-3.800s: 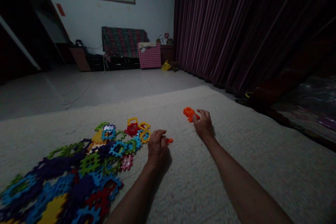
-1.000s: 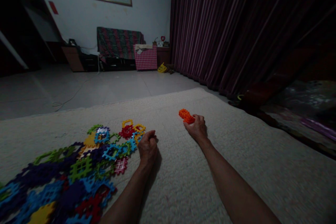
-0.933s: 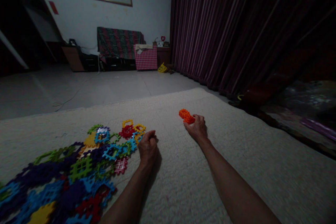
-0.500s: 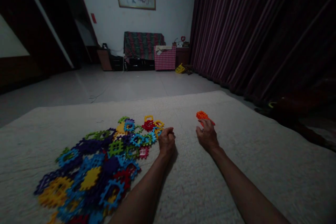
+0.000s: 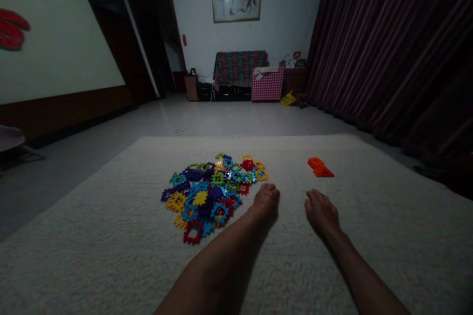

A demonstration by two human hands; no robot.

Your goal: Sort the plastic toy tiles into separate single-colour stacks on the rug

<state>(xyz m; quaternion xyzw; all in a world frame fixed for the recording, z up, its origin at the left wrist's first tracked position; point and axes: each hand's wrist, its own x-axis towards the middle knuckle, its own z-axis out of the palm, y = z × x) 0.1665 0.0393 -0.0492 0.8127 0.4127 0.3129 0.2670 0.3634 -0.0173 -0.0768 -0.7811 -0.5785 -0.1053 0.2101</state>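
My left hand (image 5: 266,201) rests on the cream rug (image 5: 111,256) as a closed fist, right beside the near edge of a pile of colourful interlocking plastic tiles (image 5: 212,189). Nothing shows in the fist. My right hand (image 5: 321,211) lies palm down on the rug with its fingers loosely bent and nothing in it. A small stack of orange tiles (image 5: 320,167) sits on the rug a short way beyond the right hand, apart from it.
Past the rug lies a bare grey floor (image 5: 221,118). Against the far wall stand a covered bench (image 5: 240,66) and a red checked box (image 5: 266,84). Dark striped curtains (image 5: 388,49) run along the right side, and a low table edge (image 5: 9,138) shows at far left.
My right hand has let go of the orange stack and pulled back toward me. The view has swung left and drawn back. My left fist stays by the pile.
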